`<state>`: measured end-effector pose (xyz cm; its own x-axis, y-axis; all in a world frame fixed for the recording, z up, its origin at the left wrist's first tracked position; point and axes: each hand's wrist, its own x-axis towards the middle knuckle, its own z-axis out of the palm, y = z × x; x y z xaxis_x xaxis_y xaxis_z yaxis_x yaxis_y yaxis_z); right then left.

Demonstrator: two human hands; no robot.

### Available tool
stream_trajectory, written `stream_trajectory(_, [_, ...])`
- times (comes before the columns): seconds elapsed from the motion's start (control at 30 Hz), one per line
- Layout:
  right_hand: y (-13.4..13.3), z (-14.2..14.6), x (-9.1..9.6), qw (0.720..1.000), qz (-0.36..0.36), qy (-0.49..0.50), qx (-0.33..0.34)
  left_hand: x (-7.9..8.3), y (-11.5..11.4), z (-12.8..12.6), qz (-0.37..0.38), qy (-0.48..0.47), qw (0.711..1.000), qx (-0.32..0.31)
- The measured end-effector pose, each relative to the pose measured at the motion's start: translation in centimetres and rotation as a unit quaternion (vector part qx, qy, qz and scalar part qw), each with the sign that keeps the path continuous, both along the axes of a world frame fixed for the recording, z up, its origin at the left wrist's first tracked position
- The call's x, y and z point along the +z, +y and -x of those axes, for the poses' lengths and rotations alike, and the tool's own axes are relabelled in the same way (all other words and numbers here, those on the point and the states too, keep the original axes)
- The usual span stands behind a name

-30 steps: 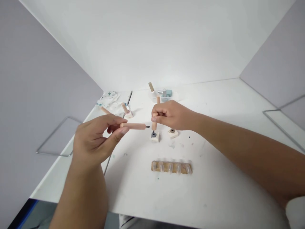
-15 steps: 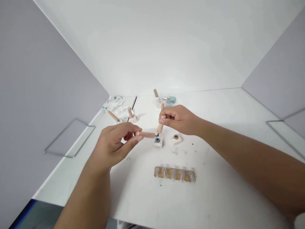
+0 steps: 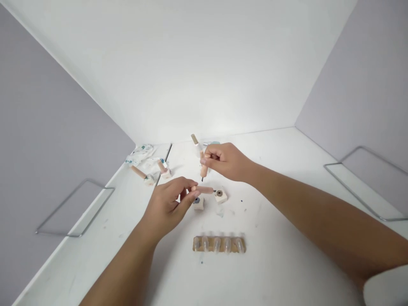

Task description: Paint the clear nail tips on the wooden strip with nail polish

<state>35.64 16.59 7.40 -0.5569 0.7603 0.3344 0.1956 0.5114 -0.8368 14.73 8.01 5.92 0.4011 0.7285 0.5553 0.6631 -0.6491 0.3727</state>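
Observation:
My left hand [image 3: 174, 199] pinches a peach nail polish brush cap [image 3: 204, 190], held level with its bristle end pointing right. That tip is by the mouth of an uncapped nail polish bottle [image 3: 220, 195] with a brownish neck. My right hand [image 3: 226, 161] grips a second peach brush cap [image 3: 203, 170], tilted upright with its dark bristles down. Beneath the left fingers stands another uncapped bottle [image 3: 199, 205] with a blue-grey neck, partly hidden. Nearer to me, a brown strip [image 3: 219, 245] carries several clear nail tips [image 3: 216, 244] in a row.
Two capped polish bottles [image 3: 165, 171] [image 3: 149, 180] stand at the left, near a stained crumpled wipe [image 3: 142, 154]. A bottle with a gold-brown cap [image 3: 194, 139] is at the back. Wire frames [image 3: 75, 208] [image 3: 366, 182] flank the white table [image 3: 270, 263].
My left hand has carried its brush from the blue-grey bottle across to the brownish one. The right brush has drawn away from the other brush's tip. The camera view has shifted.

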Motion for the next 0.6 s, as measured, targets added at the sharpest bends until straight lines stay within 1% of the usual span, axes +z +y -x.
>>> stream_trajectory(0.1, [0.1, -0.4, 0.4, 1.000, -0.009, 0.011, -0.028, 0.3, 0.3, -0.8, 0.037, 0.020, 0.999, 0.008])
stream_trajectory(0.33, [0.2, -1.3, 1.6, 0.997, -0.046, 0.026, -0.050, 0.7, 0.7, -1.7, 0.069, 0.054, 0.996, 0.025])
stream_trajectory(0.47, [0.3, -1.7, 2.0, 0.997, -0.051, 0.044, -0.046, 0.9, 1.0, -2.4, 0.115, 0.084, 0.989, 0.033])
stream_trajectory(0.6, [0.1, -2.0, 2.4, 0.995, -0.063, 0.057, -0.052, 1.7, 2.0, -4.0, 0.174, 0.135, 0.975, 0.025])
